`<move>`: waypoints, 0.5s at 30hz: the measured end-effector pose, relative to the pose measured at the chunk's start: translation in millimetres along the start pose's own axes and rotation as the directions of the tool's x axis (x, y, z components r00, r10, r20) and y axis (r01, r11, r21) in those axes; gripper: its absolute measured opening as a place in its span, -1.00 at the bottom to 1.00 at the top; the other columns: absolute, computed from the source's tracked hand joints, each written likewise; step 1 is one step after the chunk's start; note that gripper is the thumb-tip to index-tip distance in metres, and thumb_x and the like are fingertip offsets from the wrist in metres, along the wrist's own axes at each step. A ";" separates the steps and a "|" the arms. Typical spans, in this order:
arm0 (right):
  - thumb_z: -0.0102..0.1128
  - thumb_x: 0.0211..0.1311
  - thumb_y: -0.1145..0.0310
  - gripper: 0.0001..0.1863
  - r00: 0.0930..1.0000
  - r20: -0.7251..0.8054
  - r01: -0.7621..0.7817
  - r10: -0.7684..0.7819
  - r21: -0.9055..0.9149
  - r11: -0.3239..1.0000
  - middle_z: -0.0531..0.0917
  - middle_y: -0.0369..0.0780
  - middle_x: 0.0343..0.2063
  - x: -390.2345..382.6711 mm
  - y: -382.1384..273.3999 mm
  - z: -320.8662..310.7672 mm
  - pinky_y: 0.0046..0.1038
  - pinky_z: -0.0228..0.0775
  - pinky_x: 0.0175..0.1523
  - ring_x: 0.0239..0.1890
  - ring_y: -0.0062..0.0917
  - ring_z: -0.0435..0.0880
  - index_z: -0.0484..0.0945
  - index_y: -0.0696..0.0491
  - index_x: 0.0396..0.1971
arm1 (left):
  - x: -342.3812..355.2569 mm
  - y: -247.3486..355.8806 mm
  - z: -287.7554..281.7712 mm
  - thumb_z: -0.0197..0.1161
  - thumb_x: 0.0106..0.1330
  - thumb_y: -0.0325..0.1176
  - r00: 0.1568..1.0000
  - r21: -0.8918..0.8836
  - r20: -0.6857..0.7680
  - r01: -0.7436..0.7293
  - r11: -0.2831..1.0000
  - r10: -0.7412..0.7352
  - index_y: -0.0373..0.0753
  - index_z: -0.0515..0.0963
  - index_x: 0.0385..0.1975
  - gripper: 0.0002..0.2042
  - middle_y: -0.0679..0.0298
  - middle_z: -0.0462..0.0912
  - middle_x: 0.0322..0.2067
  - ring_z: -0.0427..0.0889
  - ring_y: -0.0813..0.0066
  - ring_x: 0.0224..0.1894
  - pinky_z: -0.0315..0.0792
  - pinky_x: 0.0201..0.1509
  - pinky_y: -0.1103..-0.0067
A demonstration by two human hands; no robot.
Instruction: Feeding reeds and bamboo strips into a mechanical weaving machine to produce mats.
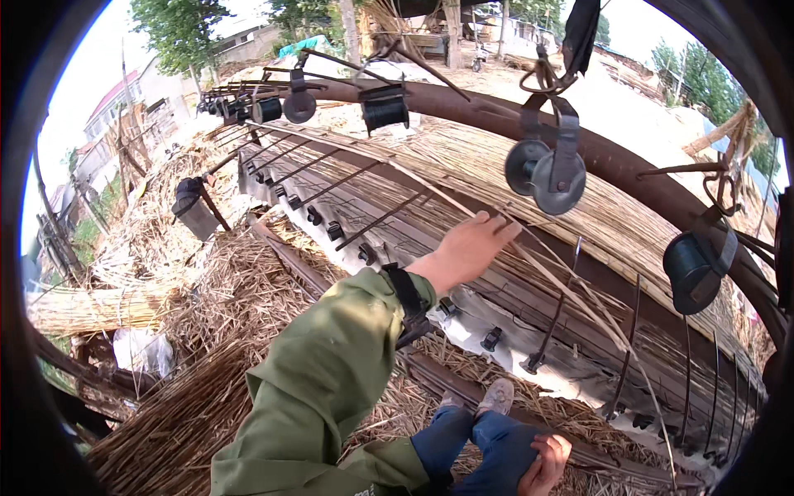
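Observation:
My left hand [473, 251], in a green sleeve with a dark band at the wrist, reaches out over a weaving frame. Palm down and fingers stretched out, it lies across long thin reed stalks [569, 291]. The stalks run along a brown metal beam, beside a mat of laid reeds [475, 169]. Low in the view, my right hand [546, 465] is by my blue-trousered knee with its fingers curled in. Nothing shows between those fingers. Thin dark rods [556, 318] stick out across the frame near my left hand.
Dark thread spools [556, 169] hang from a curved brown pipe [616, 157] above the mat. Another spool [699, 269] hangs at the right. Loose straw [223, 298] and a reed bundle [178, 413] lie on the left. A lower rail [447, 380] passes by my shoes.

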State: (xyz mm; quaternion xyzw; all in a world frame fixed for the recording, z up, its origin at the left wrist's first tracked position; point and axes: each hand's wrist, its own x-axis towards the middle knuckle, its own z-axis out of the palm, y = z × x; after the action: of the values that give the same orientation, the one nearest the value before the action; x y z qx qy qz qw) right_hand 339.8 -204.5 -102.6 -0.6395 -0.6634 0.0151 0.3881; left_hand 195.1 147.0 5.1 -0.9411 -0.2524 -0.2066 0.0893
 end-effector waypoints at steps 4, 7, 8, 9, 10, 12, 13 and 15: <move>-0.07 -0.14 0.62 -0.79 0.987 -0.118 -0.104 0.110 0.056 0.993 0.52 -0.17 -0.34 -2.7 9.5 3.5 -0.29 0.25 -0.08 -0.22 -0.25 0.43 0.46 0.11 -0.43 | 0.7 0.5 0.7 0.19 0.04 -0.41 0.993 -0.222 0.092 0.087 0.971 -0.068 -0.02 -0.02 0.23 -0.28 0.06 0.01 0.20 0.15 0.04 0.19 0.24 0.16 0.38; 0.01 -0.16 0.62 -0.74 0.988 -0.106 -0.107 0.114 0.068 0.992 0.53 -0.20 -0.31 -2.5 16.8 2.7 -0.32 0.27 -0.09 -0.19 -0.28 0.44 0.50 0.09 -0.37 | 1.4 2.4 0.3 0.21 0.02 -0.37 0.992 -0.209 0.089 0.107 0.972 -0.090 -0.03 0.03 0.21 -0.29 0.06 0.04 0.19 0.16 0.05 0.18 0.18 0.20 0.38; 0.02 -0.16 0.63 -0.73 0.988 -0.135 -0.065 0.076 0.082 0.994 0.53 -0.20 -0.31 -1.3 15.8 0.3 -0.34 0.28 -0.11 -0.19 -0.29 0.44 0.49 0.09 -0.36 | 2.3 1.9 0.3 0.21 0.01 -0.36 0.991 -0.184 0.106 0.099 0.978 -0.080 -0.04 0.07 0.19 -0.31 0.06 0.05 0.19 0.16 0.05 0.18 0.18 0.20 0.39; 0.02 -0.16 0.63 -0.73 0.984 -0.118 -0.130 0.134 0.037 0.991 0.53 -0.20 -0.31 -0.7 11.8 -4.9 -0.34 0.28 -0.11 -0.19 -0.29 0.44 0.49 0.09 -0.36 | 4.0 2.3 1.3 0.22 0.01 -0.36 0.987 -0.177 0.137 0.103 0.979 -0.079 -0.06 0.10 0.18 -0.33 0.06 0.07 0.18 0.16 0.05 0.18 0.17 0.20 0.39; 0.05 -0.16 0.62 -0.74 0.988 -0.107 -0.113 0.113 0.006 0.994 0.53 -0.20 -0.31 3.0 7.0 -10.4 -0.37 0.30 -0.14 -0.20 -0.31 0.45 0.49 0.09 -0.36 | 4.5 2.3 1.9 0.22 0.00 -0.37 0.989 -0.172 0.126 0.098 0.980 -0.077 -0.08 0.14 0.15 -0.36 0.06 0.09 0.17 0.16 0.05 0.18 0.17 0.21 0.39; 0.14 -0.16 0.57 -0.76 0.991 -0.125 -0.048 0.047 -0.009 0.999 0.54 -0.22 -0.38 15.2 -5.9 -26.9 -0.39 0.33 -0.20 -0.29 -0.33 0.49 0.50 0.11 -0.37 | 5.3 2.3 2.9 0.22 0.00 -0.37 0.988 -0.189 0.134 0.101 0.977 -0.077 -0.09 0.17 0.13 -0.38 0.06 0.11 0.17 0.17 0.06 0.18 0.16 0.21 0.39; 0.14 -0.16 0.57 -0.76 0.993 -0.101 -0.064 0.061 -0.032 0.997 0.54 -0.22 -0.38 20.8 -13.8 -43.0 -0.39 0.33 -0.20 -0.29 -0.33 0.49 0.50 0.11 -0.37 | 5.1 2.0 3.1 0.23 -0.01 -0.38 0.987 -0.177 0.136 0.106 0.979 -0.082 -0.11 0.19 0.11 -0.39 0.06 0.13 0.15 0.18 0.05 0.17 0.17 0.20 0.39; 0.18 -0.16 0.54 -0.76 0.978 -0.157 0.087 -0.136 -0.282 0.955 0.55 -0.26 -0.44 33.2 -29.6 -78.3 -0.35 0.36 -0.26 -0.39 -0.33 0.51 0.51 0.11 -0.37 | 3.7 1.2 3.8 0.23 -0.02 -0.39 0.985 -0.175 0.145 0.123 0.977 -0.098 -0.12 0.20 0.10 -0.41 0.06 0.15 0.14 0.19 0.05 0.16 0.18 0.19 0.38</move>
State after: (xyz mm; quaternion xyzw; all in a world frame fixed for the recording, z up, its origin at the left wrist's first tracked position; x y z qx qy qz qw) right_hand 360.8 -218.6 -16.2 -0.6473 -0.6577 -0.1548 0.3528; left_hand 199.9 148.6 3.2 -0.9416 -0.2899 -0.1694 -0.0267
